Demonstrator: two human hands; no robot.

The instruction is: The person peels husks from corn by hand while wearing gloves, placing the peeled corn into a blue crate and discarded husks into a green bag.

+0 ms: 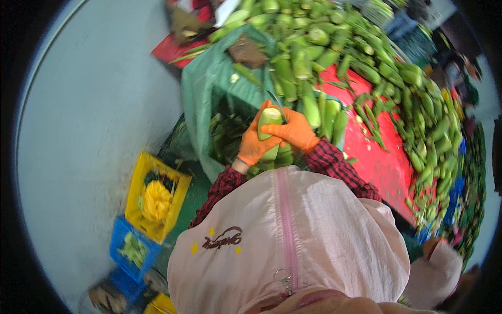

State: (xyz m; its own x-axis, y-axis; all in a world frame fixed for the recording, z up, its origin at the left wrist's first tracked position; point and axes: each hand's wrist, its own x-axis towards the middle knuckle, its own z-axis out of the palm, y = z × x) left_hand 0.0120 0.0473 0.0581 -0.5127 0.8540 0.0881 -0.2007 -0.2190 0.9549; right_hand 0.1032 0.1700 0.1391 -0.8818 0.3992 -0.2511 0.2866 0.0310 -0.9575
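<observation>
My left hand (253, 143), in an orange glove, is closed around a green vegetable stem (269, 119) whose pale cut end points up. Against the same piece rests the thumb of my right hand (294, 129), also gloved in orange. A thin curved blade (277, 105) rises beside the cut end, at my right hand's fingers; its handle is hidden in that hand. Under and left of my hands a green sack (196, 106) gapes open, with dark green leaves (227, 133) inside. Long green stems (331, 117) stand just right of my hands.
A big heap of green stems (364, 70) covers much of a red table surface (384, 168). A yellow crate (135, 188) and a blue crate (117, 239) stand at lower left, near a pale wall (86, 117). Another person (435, 274) is at lower right.
</observation>
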